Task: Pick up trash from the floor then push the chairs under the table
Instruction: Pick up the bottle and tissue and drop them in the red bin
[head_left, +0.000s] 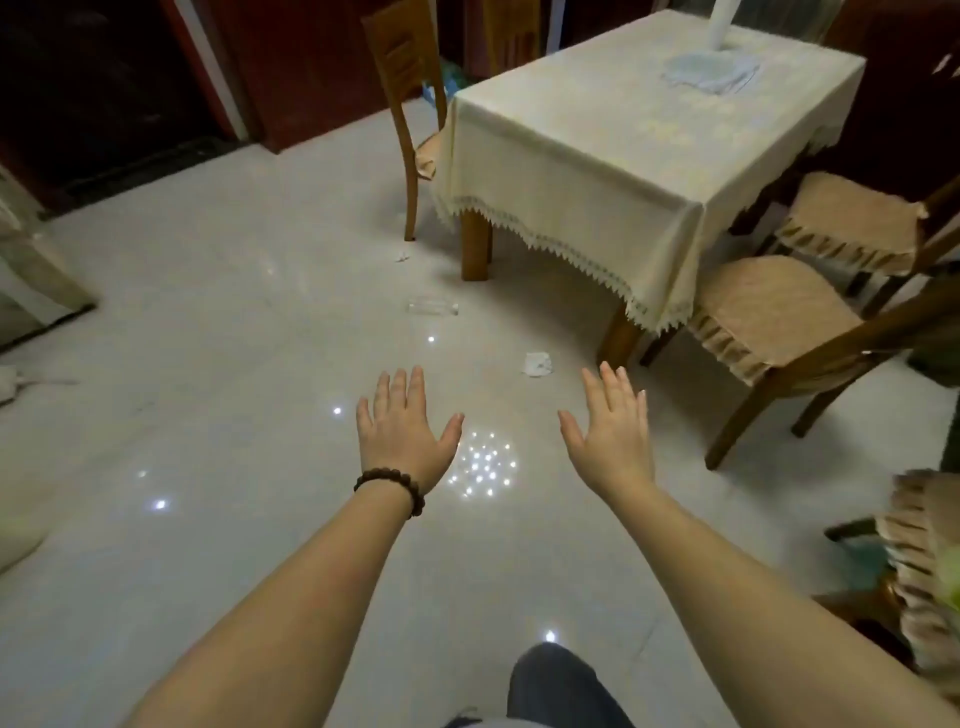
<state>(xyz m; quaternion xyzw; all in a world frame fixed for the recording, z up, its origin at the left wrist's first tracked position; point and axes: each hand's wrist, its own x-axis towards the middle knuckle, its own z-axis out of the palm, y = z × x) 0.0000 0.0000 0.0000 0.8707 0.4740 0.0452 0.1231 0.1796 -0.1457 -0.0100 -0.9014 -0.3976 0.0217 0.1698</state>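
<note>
My left hand (404, 426), with a bead bracelet at the wrist, and my right hand (613, 426) are both stretched out flat over the pale tiled floor, fingers apart, holding nothing. Just beyond my right hand lies a crumpled white tissue (537, 363). Farther off a clear plastic bottle (432, 306) lies on its side, and a small paper scrap (402, 255) sits near a chair leg. The table (597, 156) wears a cream cloth. A wooden chair (410, 114) stands at its left side; two cushioned chairs (774, 317) (852, 223) stand pulled out on the right.
Another cushioned chair (919, 561) is at the right edge, close to me. A folded cloth (711, 73) and a white object rest on the tabletop. Dark doorways lie at the back left. A white thing (10, 384) lies on the floor at the far left.
</note>
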